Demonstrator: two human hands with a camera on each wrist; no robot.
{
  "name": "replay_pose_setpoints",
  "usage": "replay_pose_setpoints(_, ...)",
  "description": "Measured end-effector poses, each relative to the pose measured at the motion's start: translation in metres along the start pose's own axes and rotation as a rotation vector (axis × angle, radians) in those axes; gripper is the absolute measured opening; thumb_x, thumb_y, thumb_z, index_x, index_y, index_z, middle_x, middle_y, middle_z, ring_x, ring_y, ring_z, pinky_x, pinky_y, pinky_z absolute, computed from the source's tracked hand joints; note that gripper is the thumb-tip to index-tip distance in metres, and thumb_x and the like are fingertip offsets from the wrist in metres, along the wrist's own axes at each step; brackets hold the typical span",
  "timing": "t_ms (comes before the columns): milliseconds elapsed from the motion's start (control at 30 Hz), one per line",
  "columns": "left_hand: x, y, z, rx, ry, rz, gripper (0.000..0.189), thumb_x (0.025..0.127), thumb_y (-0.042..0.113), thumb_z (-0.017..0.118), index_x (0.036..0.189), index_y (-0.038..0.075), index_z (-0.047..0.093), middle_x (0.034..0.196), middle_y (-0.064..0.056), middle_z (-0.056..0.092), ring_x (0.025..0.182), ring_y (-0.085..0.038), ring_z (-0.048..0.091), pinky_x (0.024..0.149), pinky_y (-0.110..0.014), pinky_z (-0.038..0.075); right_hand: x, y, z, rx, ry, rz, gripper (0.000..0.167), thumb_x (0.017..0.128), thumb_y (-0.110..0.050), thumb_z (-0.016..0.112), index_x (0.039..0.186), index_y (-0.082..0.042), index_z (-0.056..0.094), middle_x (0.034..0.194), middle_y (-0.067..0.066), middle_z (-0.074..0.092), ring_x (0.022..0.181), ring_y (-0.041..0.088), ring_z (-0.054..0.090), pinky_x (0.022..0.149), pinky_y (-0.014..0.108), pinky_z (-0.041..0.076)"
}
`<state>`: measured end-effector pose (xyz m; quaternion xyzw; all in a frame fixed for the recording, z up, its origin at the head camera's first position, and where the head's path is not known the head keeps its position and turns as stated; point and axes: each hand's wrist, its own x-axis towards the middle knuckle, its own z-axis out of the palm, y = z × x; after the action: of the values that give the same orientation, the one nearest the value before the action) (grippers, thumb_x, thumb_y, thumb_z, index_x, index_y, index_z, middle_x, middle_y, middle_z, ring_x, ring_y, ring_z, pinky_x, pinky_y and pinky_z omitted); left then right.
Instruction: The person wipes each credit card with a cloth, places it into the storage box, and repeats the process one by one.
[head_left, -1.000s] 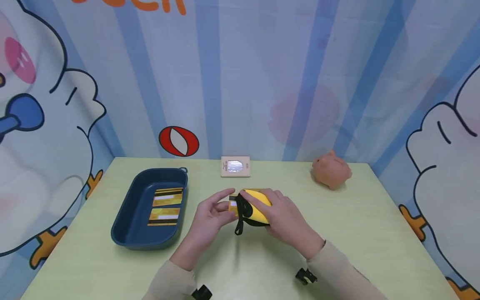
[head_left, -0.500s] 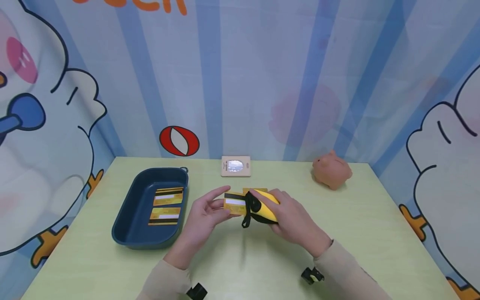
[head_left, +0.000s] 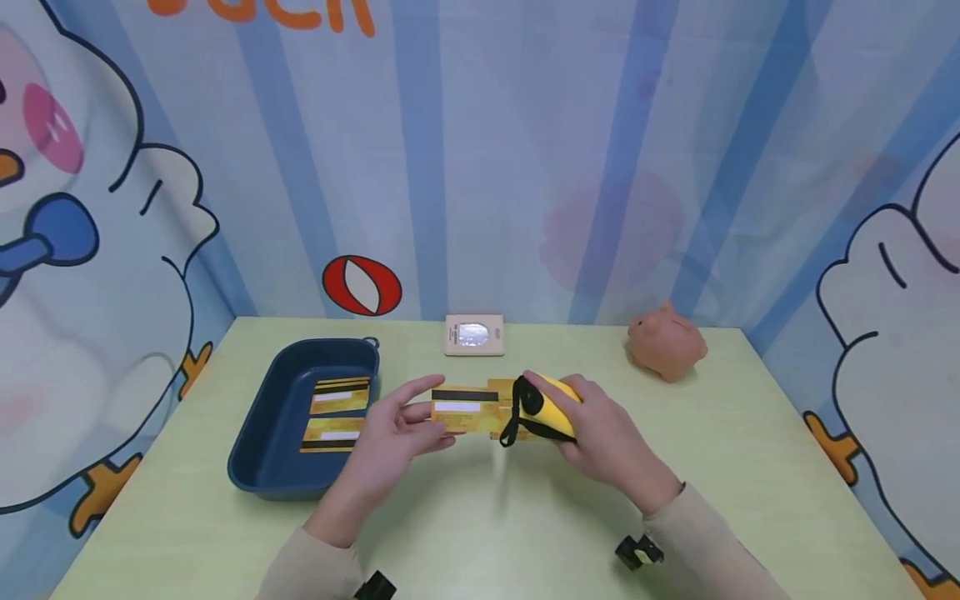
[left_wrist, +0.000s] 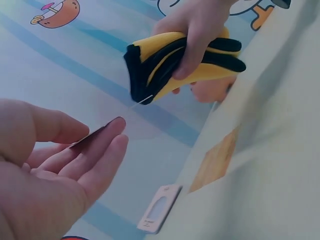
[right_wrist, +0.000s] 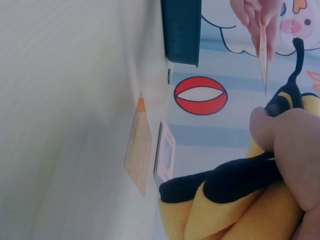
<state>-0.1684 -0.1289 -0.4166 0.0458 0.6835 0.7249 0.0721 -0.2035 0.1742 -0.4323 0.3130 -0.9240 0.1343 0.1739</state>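
Above the table (head_left: 555, 542), the left hand (head_left: 393, 437) pinches a gold card (head_left: 465, 408), the right hand (head_left: 607, 446) grips a plush pouch (head_left: 553, 408); a slack pinch could drop the card.

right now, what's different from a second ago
The left hand, pinching a card, moved left; the right hand, gripping the pouch, moved right. More of that card shows, and a second card has come into view. Tray, box and pig stayed put.
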Motion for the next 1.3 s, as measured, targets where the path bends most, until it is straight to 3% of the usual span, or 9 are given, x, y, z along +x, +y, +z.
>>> replay_pose_setpoints(167, -0.008, 0.015, -0.02, 0.139, 0.035, 0.024, 0.061, 0.099, -0.003, 0.064, 0.155, 0.017, 0.05, 0.14, -0.015, 0.067, 0.115, -0.029, 0.071, 0.09, -0.033, 0.062, -0.005, 0.005, -0.003, 0.011, -0.001, 0.013, 0.094, 0.083, -0.019, 0.091, 0.162, -0.032, 0.041, 0.124, 0.014, 0.06, 0.096, 0.026, 0.061, 0.075, 0.041, 0.058)
replay_pose_setpoints(400, -0.012, 0.041, -0.061, 0.323, 0.104, 0.131, 0.058, 0.101, 0.0, 0.063, 0.156, 0.011, 0.048, 0.139, -0.021, 0.066, 0.118, -0.035, 0.068, 0.088, -0.024, 0.06, -0.011, 0.012, -0.007, 0.031, 0.009, 0.012, 0.092, 0.082, -0.019, 0.092, 0.16, -0.029, 0.045, 0.121, 0.014, 0.061, 0.093, 0.025, 0.062, 0.074, 0.042, 0.058)
replay_pose_setpoints(600, -0.009, 0.049, -0.102, 0.474, 0.194, 0.096, 0.058, 0.102, 0.006, 0.063, 0.157, 0.008, 0.046, 0.125, -0.021, 0.058, 0.108, -0.027, 0.07, 0.082, -0.02, 0.058, -0.015, 0.016, -0.008, 0.032, -0.005, 0.041, 0.091, 0.083, -0.018, 0.091, 0.16, -0.03, 0.044, 0.121, 0.014, 0.062, 0.093, 0.024, 0.06, 0.073, 0.041, 0.056)
replay_pose_setpoints(767, -0.005, 0.043, -0.129, 0.556, 0.242, 0.036, 0.059, 0.102, 0.003, 0.06, 0.158, 0.001, 0.042, 0.122, -0.024, 0.058, 0.099, -0.023, 0.071, 0.078, -0.023, 0.06, -0.016, 0.016, -0.01, 0.042, 0.001, 0.047, 0.091, 0.083, -0.018, 0.09, 0.16, -0.031, 0.044, 0.121, 0.014, 0.062, 0.093, 0.025, 0.061, 0.073, 0.042, 0.056)
replay_pose_setpoints(1000, -0.004, 0.028, -0.147, 0.717, 0.278, -0.038, 0.055, 0.1, -0.002, 0.059, 0.152, -0.007, 0.045, 0.116, -0.027, 0.061, 0.096, -0.033, 0.067, 0.072, -0.03, 0.059, -0.016, 0.015, -0.01, 0.036, 0.001, 0.045, 0.09, 0.084, -0.018, 0.09, 0.16, -0.03, 0.045, 0.12, 0.014, 0.062, 0.092, 0.025, 0.06, 0.072, 0.041, 0.056)
replay_pose_setpoints(1133, 0.0, 0.018, -0.152, 0.835, 0.233, -0.078, 0.051, 0.098, -0.004, 0.06, 0.147, -0.01, 0.049, 0.111, -0.028, 0.065, 0.092, -0.033, 0.067, 0.07, -0.035, 0.055, -0.016, 0.015, -0.01, 0.037, 0.002, 0.042, 0.09, 0.083, -0.018, 0.091, 0.16, -0.031, 0.045, 0.12, 0.013, 0.062, 0.092, 0.024, 0.06, 0.072, 0.041, 0.056)
replay_pose_setpoints(1300, 0.006, 0.006, -0.156, 0.88, 0.167, -0.17, 0.05, 0.093, -0.008, 0.059, 0.142, -0.013, 0.051, 0.104, -0.026, 0.068, 0.088, -0.03, 0.066, 0.071, -0.035, 0.054, -0.017, 0.012, -0.008, 0.031, -0.017, 0.042, 0.092, 0.082, -0.017, 0.092, 0.16, -0.031, 0.045, 0.119, 0.012, 0.062, 0.092, 0.023, 0.059, 0.072, 0.04, 0.056)
